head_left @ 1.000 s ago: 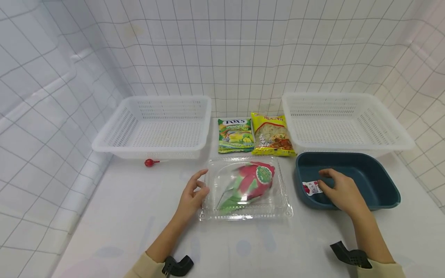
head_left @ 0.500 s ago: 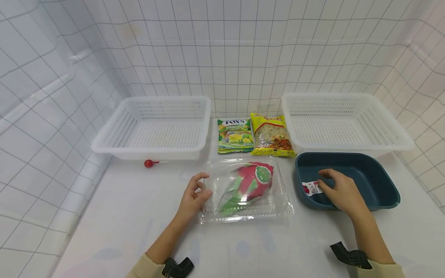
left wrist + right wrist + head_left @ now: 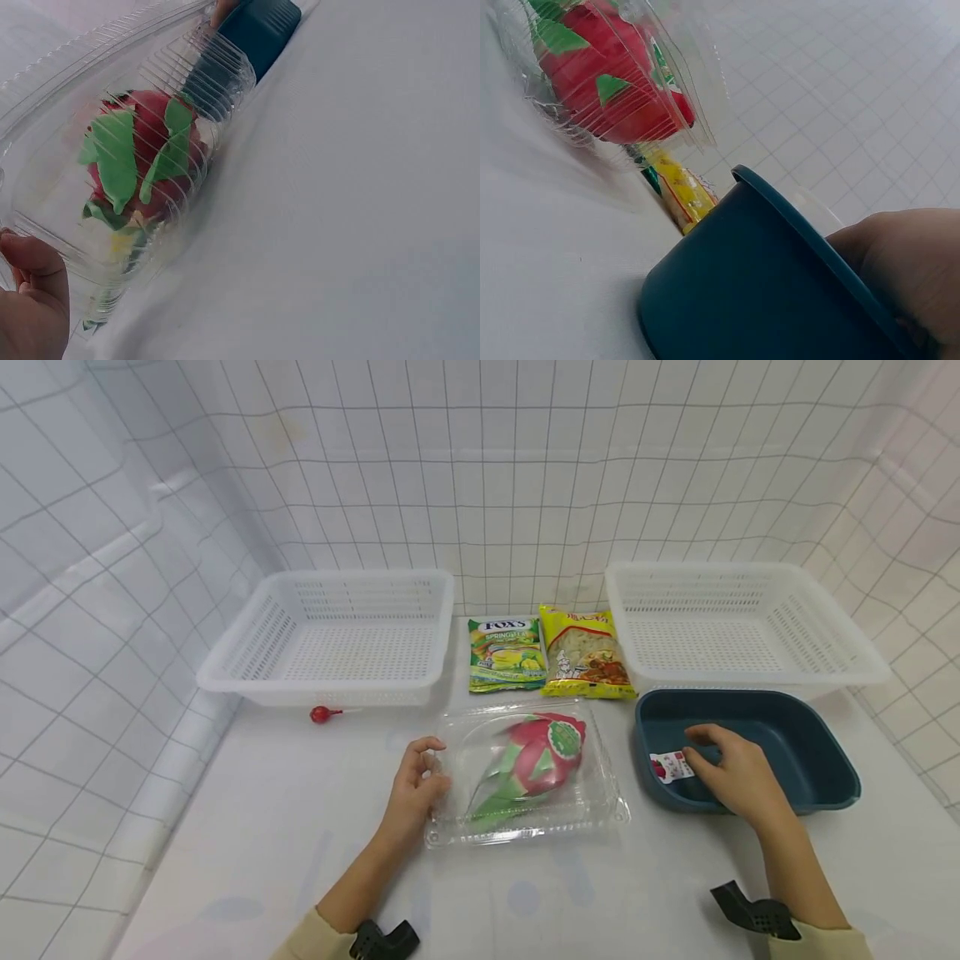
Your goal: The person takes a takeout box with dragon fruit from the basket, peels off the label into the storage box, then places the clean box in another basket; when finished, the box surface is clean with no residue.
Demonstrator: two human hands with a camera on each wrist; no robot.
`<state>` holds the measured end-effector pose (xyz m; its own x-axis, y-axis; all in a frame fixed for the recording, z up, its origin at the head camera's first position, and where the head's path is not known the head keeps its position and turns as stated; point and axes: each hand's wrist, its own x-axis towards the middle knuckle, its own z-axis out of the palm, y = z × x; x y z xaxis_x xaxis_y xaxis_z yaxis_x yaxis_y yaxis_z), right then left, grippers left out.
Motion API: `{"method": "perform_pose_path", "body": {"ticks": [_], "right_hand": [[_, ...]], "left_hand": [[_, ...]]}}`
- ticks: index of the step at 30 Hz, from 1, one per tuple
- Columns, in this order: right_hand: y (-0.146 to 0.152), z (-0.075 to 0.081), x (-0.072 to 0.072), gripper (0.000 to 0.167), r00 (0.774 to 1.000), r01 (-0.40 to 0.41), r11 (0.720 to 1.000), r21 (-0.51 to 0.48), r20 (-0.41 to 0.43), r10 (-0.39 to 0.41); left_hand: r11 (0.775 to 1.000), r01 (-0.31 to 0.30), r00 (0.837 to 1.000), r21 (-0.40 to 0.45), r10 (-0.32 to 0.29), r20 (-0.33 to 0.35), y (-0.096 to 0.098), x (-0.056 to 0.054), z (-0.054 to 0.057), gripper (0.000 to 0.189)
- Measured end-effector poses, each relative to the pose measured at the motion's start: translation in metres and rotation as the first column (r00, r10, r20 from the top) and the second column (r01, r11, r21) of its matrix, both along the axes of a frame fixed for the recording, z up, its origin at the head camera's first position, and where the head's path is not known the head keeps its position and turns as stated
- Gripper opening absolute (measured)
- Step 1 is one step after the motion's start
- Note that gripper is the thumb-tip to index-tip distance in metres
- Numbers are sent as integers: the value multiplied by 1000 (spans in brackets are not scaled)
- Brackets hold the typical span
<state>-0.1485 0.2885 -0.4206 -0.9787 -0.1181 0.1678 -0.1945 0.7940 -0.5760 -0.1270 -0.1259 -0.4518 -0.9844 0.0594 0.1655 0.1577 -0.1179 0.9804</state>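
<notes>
My left hand [image 3: 414, 789] grips the left edge of a clear plastic clamshell box [image 3: 457, 739]. Inside that box lies a soft-looking red and green dragon fruit [image 3: 536, 760] with a round green label. In the left wrist view, the thumb [image 3: 31, 255] lies against the box edge. My right hand [image 3: 738, 772] reaches over the near side into a dark teal basin [image 3: 813, 743], its fingers curled. The thumb covers one corner of a small white and red packet [image 3: 671, 767], apparently held; the other fingertips are hidden. In the right wrist view, the basin's wall hides the packet.
Two white perforated baskets [image 3: 337, 689] stand at the back left and right. Between them lie a green candy bag [image 3: 506, 656] and a yellow food bag [image 3: 587, 652]. A red lollipop [image 3: 321, 714] lies before the left basket. Gridded white cloth walls surround the table.
The box's near left corner has turned slightly toward me, with my left hand moving along at its edge. My right hand, the packet and the basin have stayed put.
</notes>
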Motion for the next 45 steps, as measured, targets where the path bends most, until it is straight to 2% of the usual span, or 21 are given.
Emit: {"method": "perform_pose_path", "body": {"ticks": [10,13,17,21,27,30,32,34,37,39,41,45], "right_hand": [[4,2,-2,33,1000,14,999,-49,-25,-15],[8,4,-3,33,998,43,997,-57,-37,-45],[17,8,-6,34,990,129,990,-55,-53,-132],[26,12,-12,36,966,250,965,-80,-55,-254],[34,20,-27,37,899,421,896,-144,-64,-433],[38,25,-36,35,861,492,839,-232,-18,-509],[40,28,-42,25,836,529,779,-338,51,-546],[43,30,-47,13,815,555,699,-451,128,-565],[44,31,-53,7,792,568,531,-629,241,-561],[43,32,-56,10,788,559,440,-703,285,-545],[43,34,-59,13,793,541,363,-759,318,-519],[41,36,-64,19,811,510,271,-817,350,-469]], "left_hand": [[999,-31,999,-14,31,-10,-1,0,6,48],[999,-39,999,-12,38,-32,-1,0,10,48],[999,-51,998,0,51,-38,3,-2,19,49],[999,-42,999,26,42,-27,9,-7,28,49],[999,-10,1000,48,11,-28,19,-17,40,45],[999,3,1000,52,-2,-23,24,-22,43,43],[998,4,1000,55,-3,-18,26,-25,46,42],[998,9,1000,66,-8,-16,28,-27,49,42],[996,24,999,88,-22,-23,33,-31,53,43],[995,28,999,100,-25,-30,37,-33,57,44],[995,23,999,98,-19,-35,40,-36,61,44],[997,-9,1000,78,11,-26,46,-44,69,42]]}}
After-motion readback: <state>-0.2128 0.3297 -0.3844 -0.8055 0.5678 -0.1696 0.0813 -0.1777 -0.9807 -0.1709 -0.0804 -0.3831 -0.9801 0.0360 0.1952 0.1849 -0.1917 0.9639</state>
